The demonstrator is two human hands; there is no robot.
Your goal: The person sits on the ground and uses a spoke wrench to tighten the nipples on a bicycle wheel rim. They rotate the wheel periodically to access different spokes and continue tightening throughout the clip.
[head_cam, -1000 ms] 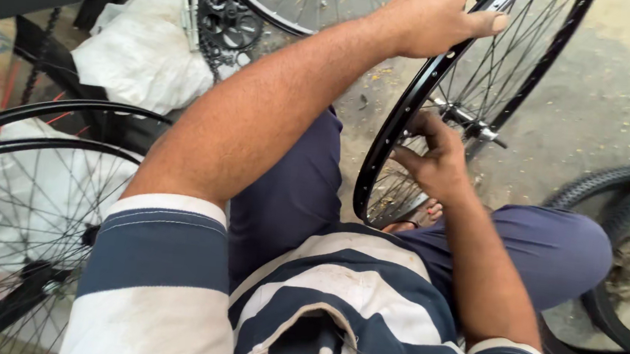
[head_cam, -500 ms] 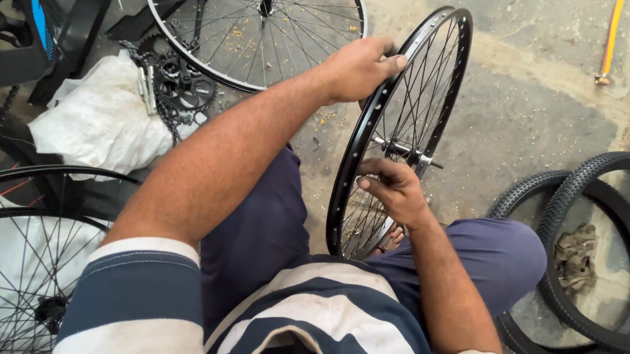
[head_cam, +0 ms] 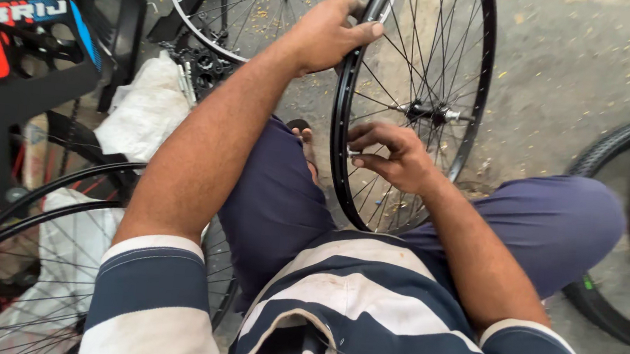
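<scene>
A black spoked bicycle wheel [head_cam: 482,78] stands upright between my knees, its metal hub [head_cam: 431,113] at the middle. My left hand [head_cam: 327,34] grips the rim at its upper left. My right hand [head_cam: 389,155] is inside the wheel below the hub, fingers pinched around a spoke close to the rim's left side. What sits between those fingertips is too small to tell. I sit on the ground in dark blue trousers and a striped shirt.
Another spoked wheel [head_cam: 231,10] lies flat ahead, with a cluster of black sprockets [head_cam: 203,68] and a white cloth bag [head_cam: 146,109] beside it. Two more rims [head_cam: 39,206] lean at my left. Black tyres [head_cam: 629,227] lie on the concrete at right. A black box [head_cam: 14,59] stands far left.
My view has tilted down and closer. The wheel stays upright between my knees; my left hand has slid along the rim, and my right hand has dropped from the hub towards the rim.
</scene>
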